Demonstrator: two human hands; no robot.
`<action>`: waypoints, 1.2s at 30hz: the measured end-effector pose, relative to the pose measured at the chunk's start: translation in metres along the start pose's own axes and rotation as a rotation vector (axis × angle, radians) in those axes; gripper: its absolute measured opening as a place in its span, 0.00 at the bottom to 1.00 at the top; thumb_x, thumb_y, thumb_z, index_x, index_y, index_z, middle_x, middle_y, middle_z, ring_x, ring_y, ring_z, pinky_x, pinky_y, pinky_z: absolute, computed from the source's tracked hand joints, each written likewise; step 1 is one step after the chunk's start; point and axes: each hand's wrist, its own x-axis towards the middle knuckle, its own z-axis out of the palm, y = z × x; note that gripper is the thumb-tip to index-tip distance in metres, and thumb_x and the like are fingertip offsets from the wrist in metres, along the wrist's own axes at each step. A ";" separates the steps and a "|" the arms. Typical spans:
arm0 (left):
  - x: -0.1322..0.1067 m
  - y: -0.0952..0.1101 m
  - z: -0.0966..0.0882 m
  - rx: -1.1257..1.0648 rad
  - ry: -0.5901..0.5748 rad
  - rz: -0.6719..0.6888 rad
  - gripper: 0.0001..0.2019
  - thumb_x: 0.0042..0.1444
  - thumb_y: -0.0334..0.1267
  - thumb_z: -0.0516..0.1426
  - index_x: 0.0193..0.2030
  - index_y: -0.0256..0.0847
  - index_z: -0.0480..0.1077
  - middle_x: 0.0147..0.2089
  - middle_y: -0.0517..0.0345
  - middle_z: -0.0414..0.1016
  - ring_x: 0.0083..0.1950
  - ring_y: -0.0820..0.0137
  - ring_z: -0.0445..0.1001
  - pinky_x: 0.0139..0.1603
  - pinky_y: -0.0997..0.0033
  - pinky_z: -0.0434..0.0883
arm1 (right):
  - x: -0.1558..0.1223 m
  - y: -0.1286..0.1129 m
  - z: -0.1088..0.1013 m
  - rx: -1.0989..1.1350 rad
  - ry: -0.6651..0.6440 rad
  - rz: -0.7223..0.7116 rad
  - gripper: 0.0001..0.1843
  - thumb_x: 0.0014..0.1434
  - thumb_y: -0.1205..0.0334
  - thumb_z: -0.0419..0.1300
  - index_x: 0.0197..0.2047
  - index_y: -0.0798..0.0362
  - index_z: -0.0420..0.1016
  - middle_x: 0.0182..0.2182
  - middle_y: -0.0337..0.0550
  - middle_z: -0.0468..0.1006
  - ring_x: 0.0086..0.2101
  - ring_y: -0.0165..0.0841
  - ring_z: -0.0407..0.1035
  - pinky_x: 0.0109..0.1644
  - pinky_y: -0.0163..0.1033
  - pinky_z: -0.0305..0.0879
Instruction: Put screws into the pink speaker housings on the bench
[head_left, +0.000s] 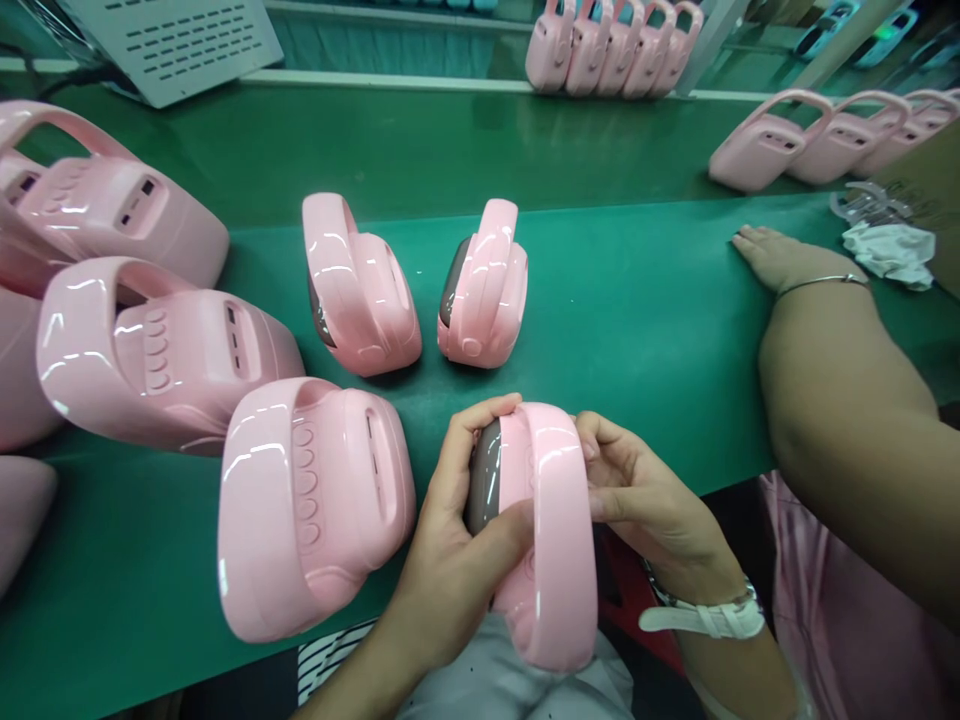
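My left hand (pixel 469 540) is wrapped round a pink plastic device with a carry handle (pixel 562 540), its thumb on the top under the handle and its fingers along the dark front panel. This device is held at the table's near edge, above my lap. At its right side, my right hand (pixel 645 490) has curled fingers, with thumb and index finger against the device. The handle hides part of these fingertips. Left of my left hand stands a similar pink device (pixel 345 480) with a row of round buttons and a slot. Two more, one pink device (pixel 375 300) and another (pixel 491 290), stand behind.
Several more pink devices (pixel 172 340) crowd the left of the green table (pixel 637 300). Others line the back ledge (pixel 555 50) and far right (pixel 761 150). A co-worker's arm (pixel 832 340) rests at right, near a crumpled white cloth (pixel 889 250). A perforated metal panel (pixel 187 45) stands at back left.
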 end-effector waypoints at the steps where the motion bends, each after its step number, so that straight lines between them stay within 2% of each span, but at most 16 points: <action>1: 0.000 0.000 0.000 0.002 -0.001 0.001 0.21 0.54 0.34 0.60 0.53 0.60 0.67 0.52 0.68 0.69 0.49 0.72 0.69 0.47 0.81 0.69 | 0.000 0.000 0.000 0.000 -0.004 0.006 0.23 0.39 0.65 0.75 0.28 0.51 0.63 0.23 0.29 0.62 0.22 0.23 0.56 0.25 0.27 0.58; 14: -0.004 0.006 0.006 0.093 0.016 0.010 0.19 0.57 0.39 0.59 0.54 0.59 0.63 0.51 0.68 0.68 0.49 0.75 0.69 0.47 0.82 0.68 | 0.000 -0.002 0.002 0.069 0.006 0.037 0.25 0.37 0.69 0.76 0.35 0.50 0.67 0.29 0.31 0.62 0.26 0.22 0.62 0.28 0.25 0.63; 19: 0.002 0.011 0.003 0.100 -0.026 0.003 0.21 0.54 0.33 0.58 0.54 0.54 0.62 0.52 0.66 0.67 0.51 0.73 0.67 0.49 0.80 0.66 | 0.005 -0.002 -0.004 0.049 0.000 0.045 0.26 0.33 0.72 0.76 0.36 0.50 0.70 0.29 0.31 0.64 0.26 0.22 0.63 0.28 0.25 0.64; 22: 0.004 0.016 0.002 0.078 -0.051 0.019 0.21 0.51 0.31 0.57 0.52 0.50 0.62 0.51 0.64 0.68 0.51 0.71 0.67 0.51 0.77 0.66 | 0.006 0.001 -0.010 0.133 -0.022 0.027 0.26 0.35 0.67 0.75 0.39 0.49 0.74 0.28 0.32 0.67 0.24 0.22 0.62 0.29 0.27 0.66; 25: 0.004 0.018 0.002 0.083 -0.049 0.025 0.22 0.49 0.29 0.57 0.51 0.48 0.62 0.51 0.63 0.68 0.53 0.70 0.66 0.54 0.75 0.64 | 0.005 0.004 -0.011 0.246 0.033 -0.033 0.22 0.40 0.64 0.74 0.40 0.46 0.75 0.28 0.32 0.70 0.25 0.23 0.64 0.34 0.29 0.70; 29: 0.003 0.017 0.002 0.085 -0.026 0.013 0.23 0.47 0.29 0.56 0.52 0.46 0.62 0.52 0.60 0.67 0.54 0.68 0.66 0.56 0.72 0.63 | 0.002 0.009 -0.011 0.247 0.106 -0.112 0.20 0.42 0.63 0.74 0.40 0.47 0.76 0.22 0.30 0.62 0.23 0.23 0.61 0.30 0.28 0.69; 33: 0.002 0.017 0.003 0.051 -0.002 0.024 0.24 0.44 0.29 0.57 0.52 0.43 0.64 0.52 0.57 0.67 0.54 0.65 0.66 0.58 0.67 0.62 | -0.003 0.011 -0.014 0.236 0.179 -0.133 0.27 0.39 0.60 0.77 0.45 0.47 0.76 0.20 0.28 0.58 0.20 0.23 0.54 0.29 0.29 0.70; 36: 0.002 0.016 0.003 0.017 0.009 0.039 0.25 0.42 0.29 0.58 0.51 0.42 0.65 0.52 0.55 0.67 0.54 0.63 0.66 0.58 0.65 0.62 | -0.006 0.011 -0.016 0.246 0.200 -0.121 0.30 0.37 0.60 0.78 0.46 0.49 0.76 0.19 0.27 0.57 0.20 0.22 0.53 0.30 0.28 0.71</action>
